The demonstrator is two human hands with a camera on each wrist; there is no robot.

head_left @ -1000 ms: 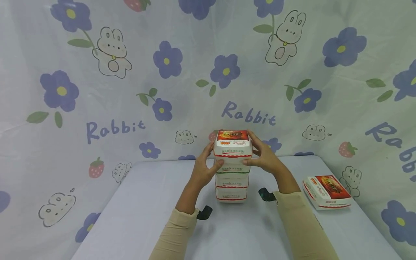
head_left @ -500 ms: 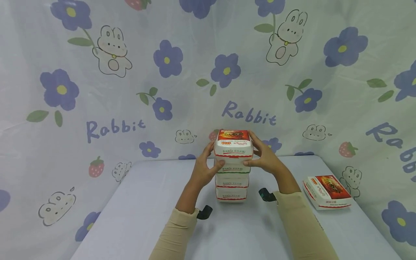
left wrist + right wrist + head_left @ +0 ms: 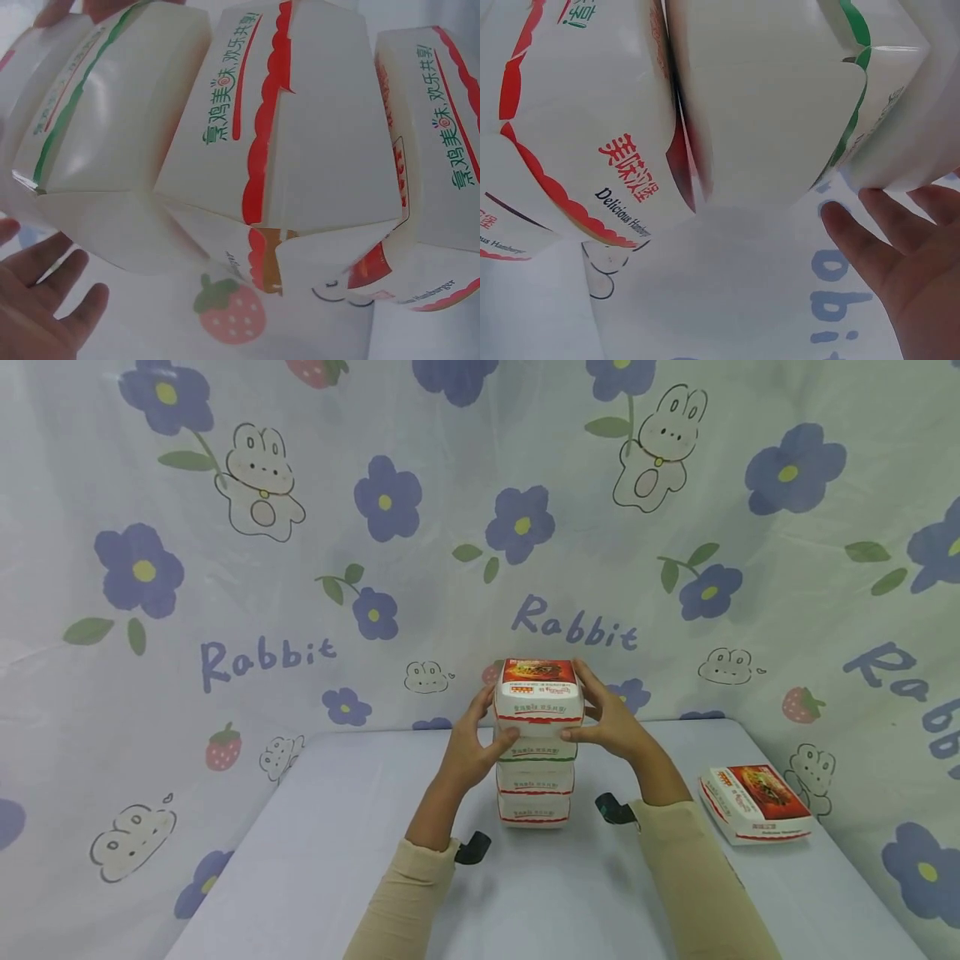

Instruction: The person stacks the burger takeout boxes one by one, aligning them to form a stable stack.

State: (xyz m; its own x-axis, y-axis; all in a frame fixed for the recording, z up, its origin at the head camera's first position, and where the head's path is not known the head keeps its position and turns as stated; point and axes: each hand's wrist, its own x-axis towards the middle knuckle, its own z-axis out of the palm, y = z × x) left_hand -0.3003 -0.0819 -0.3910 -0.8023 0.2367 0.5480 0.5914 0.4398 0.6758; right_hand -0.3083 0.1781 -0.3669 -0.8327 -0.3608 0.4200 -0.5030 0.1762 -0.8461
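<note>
Several white burger boxes stand stacked in the middle of the table in the head view. The top burger box (image 3: 538,703) has a red burger picture on its lid and red scalloped trim. My left hand (image 3: 467,747) holds its left side, thumb at the front lower edge. From the right, my right hand (image 3: 618,725) grips the same box, thumb also in front. Directly beneath is a green-trimmed burger box (image 3: 105,127); red-trimmed burger boxes (image 3: 535,810) form the bottom of the stack. Fingers (image 3: 866,240) of my right hand show at the top box in the right wrist view.
Another burger box (image 3: 753,802) lies apart at the right side of the white table (image 3: 360,827). Behind the table hangs a curtain (image 3: 450,568) printed with rabbits and flowers. Small black wrist cameras (image 3: 472,848) jut inward from both sleeves.
The hands and the stack stay practically where they were; only the head view shifts very slightly.
</note>
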